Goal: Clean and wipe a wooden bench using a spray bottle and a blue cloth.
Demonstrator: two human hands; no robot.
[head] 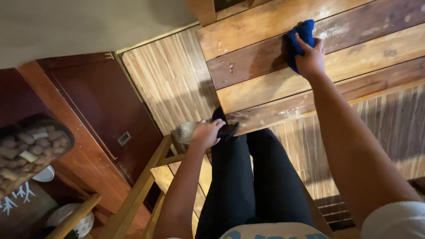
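Both hands grip: my right hand (311,57) presses a blue cloth (300,42) on the wooden table (265,48) upper right; my left hand (206,132) clutches a spray bottle (185,131) at centre.

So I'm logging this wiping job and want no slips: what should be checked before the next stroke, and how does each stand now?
1. Right hand grips the blue cloth: ok.
2. Cloth pressed flat on the brown wooden plank tabletop: ok.
3. Left hand holds the clear plastic spray bottle: ok.
4. Droplets left on the planks, not wiped: not ok.
5. Bottle's fill level: cannot tell.
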